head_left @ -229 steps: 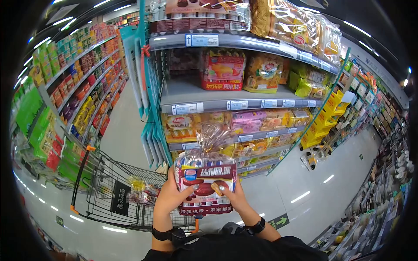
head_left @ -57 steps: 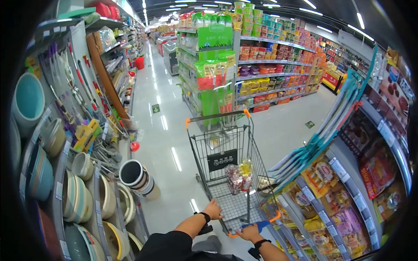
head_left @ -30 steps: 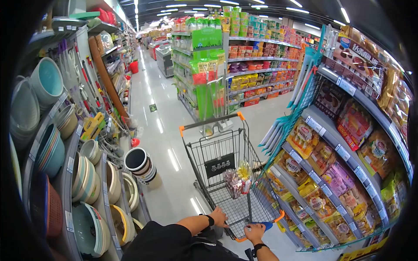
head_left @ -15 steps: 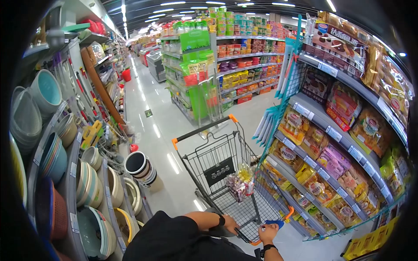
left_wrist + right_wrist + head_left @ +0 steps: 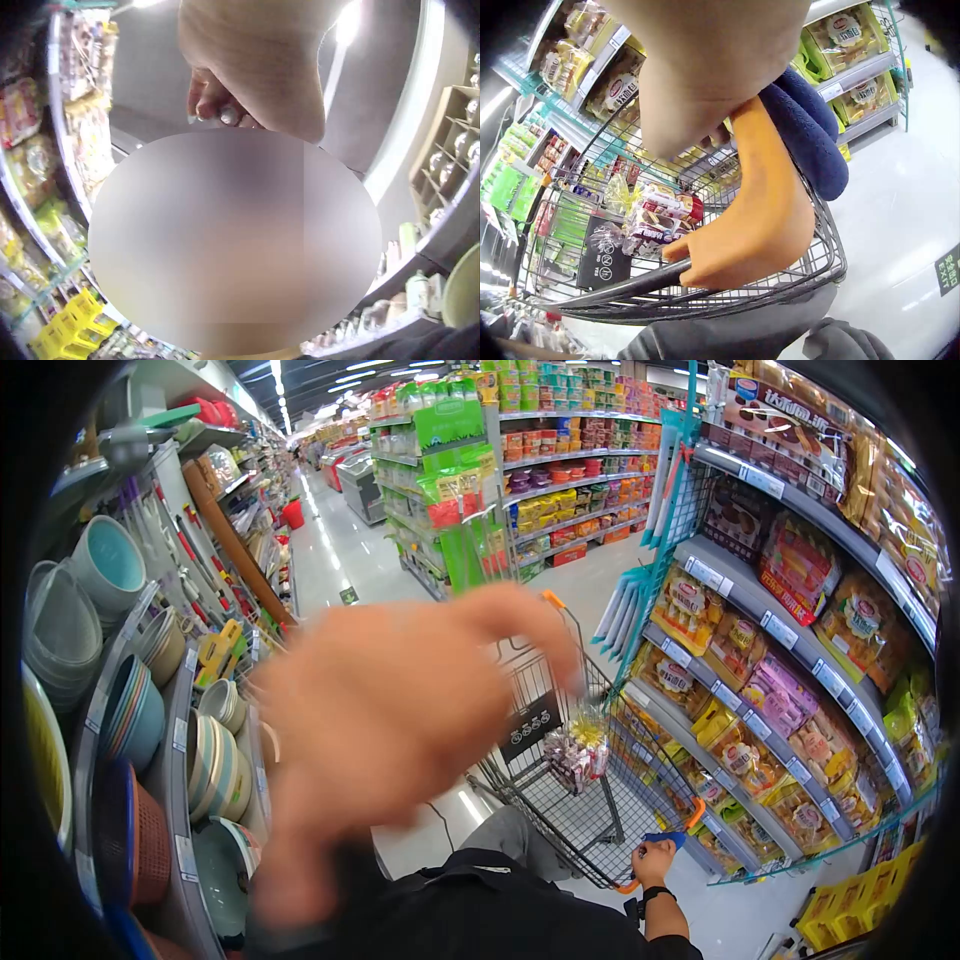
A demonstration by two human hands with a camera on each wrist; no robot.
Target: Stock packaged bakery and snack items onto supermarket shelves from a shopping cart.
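My left hand (image 5: 390,710) is raised close in front of the head camera, large and blurred, with bent fingers and nothing visible in it. In the left wrist view, its curled fingers (image 5: 214,101) show below the palm, above a blurred-out area. Low down, my right hand (image 5: 655,860) grips the blue padded handle (image 5: 802,142) of the shopping cart (image 5: 600,860), beside its orange corner (image 5: 761,210). Inside the wire basket lie wrapped snack packs (image 5: 575,755), among them a maroon pack (image 5: 656,229) and a clear bag with a yellow tie. The left hand hides part of the cart.
Bread and cake packs fill the shelf rack (image 5: 760,630) close on the right. Plastic basins (image 5: 225,760) and bowls crowd the left shelves. Ahead stands a rack of green packs (image 5: 450,490), with an aisle (image 5: 325,560) running past it. Yellow crates (image 5: 870,900) are at lower right.
Both hands held the maroon pack at first, then the cart handle. Now my left hand has left the handle and risen before the camera; the right stays. The view has turned from the bread shelf.
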